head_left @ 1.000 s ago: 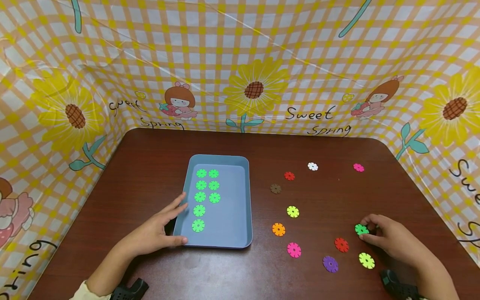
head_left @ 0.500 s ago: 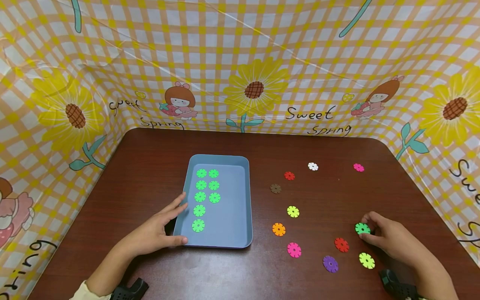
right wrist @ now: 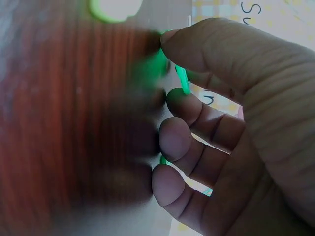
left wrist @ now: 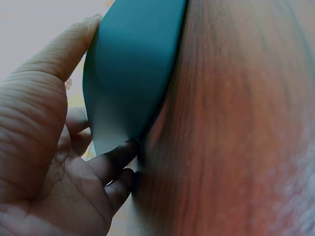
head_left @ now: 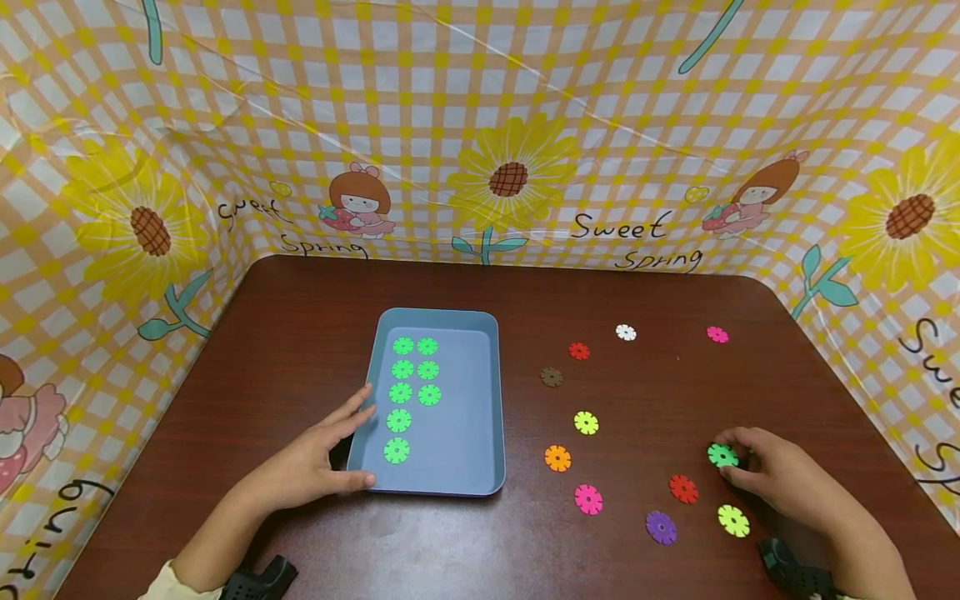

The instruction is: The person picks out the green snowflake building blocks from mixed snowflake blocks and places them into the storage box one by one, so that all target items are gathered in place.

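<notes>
My left hand [head_left: 318, 462] holds the near left corner of the blue-grey tray [head_left: 468, 433], thumb at the rim. In the left wrist view its other fingers bend against the tray's outer wall [left wrist: 130, 64]. Several bright green notched discs [head_left: 399, 421] lie in two columns in the tray's left part. At the right, my right hand [head_left: 783, 479] pinches another green notched disc [head_left: 722, 456] between thumb and forefinger, low over the table. The right wrist view shows this disc [right wrist: 183, 80] edge-on beside the thumb; the fingertips are close to the tabletop.
Loose notched discs lie between the hands: red [head_left: 683, 489], purple [head_left: 661, 528], yellow [head_left: 733, 521], pink [head_left: 588, 500], orange [head_left: 557, 458] and brown [head_left: 551, 377]. A white disc [head_left: 626, 332] lies farther back. Checked cloth [head_left: 510, 100] walls in the brown table [head_left: 315, 292].
The green disc in my right hand has shifted and turned slightly, and the fingers have moved a little around it. My left hand and the tray stay in place.
</notes>
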The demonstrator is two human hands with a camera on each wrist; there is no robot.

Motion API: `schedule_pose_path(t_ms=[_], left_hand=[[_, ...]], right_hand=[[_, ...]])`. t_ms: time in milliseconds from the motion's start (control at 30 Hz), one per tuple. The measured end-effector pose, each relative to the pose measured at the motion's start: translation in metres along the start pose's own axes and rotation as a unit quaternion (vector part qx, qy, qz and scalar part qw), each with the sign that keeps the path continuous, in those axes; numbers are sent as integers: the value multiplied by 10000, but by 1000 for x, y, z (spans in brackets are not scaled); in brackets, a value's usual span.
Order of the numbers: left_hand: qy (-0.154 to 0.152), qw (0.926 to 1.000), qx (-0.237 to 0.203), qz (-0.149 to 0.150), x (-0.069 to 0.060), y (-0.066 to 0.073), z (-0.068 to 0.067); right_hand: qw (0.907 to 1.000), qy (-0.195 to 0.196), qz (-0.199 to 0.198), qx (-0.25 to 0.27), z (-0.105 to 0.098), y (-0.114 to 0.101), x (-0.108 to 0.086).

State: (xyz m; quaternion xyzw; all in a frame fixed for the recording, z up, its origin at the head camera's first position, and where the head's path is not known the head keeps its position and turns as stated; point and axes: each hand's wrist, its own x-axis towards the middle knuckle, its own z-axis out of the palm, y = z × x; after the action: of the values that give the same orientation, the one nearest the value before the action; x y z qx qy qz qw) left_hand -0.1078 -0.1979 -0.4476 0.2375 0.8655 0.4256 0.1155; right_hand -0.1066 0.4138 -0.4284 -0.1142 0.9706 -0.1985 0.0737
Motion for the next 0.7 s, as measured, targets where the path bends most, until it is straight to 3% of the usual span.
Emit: schedule_pose_path(t_ms=[367,700], left_hand=[[-13,10000,-9,-25,0,1,0],[-3,10000,21,-4,0,0,0]], right_hand=[[9996,155,-44,-240,-1,0,2],[9960,609,-586,-276,-7,-19,4]])
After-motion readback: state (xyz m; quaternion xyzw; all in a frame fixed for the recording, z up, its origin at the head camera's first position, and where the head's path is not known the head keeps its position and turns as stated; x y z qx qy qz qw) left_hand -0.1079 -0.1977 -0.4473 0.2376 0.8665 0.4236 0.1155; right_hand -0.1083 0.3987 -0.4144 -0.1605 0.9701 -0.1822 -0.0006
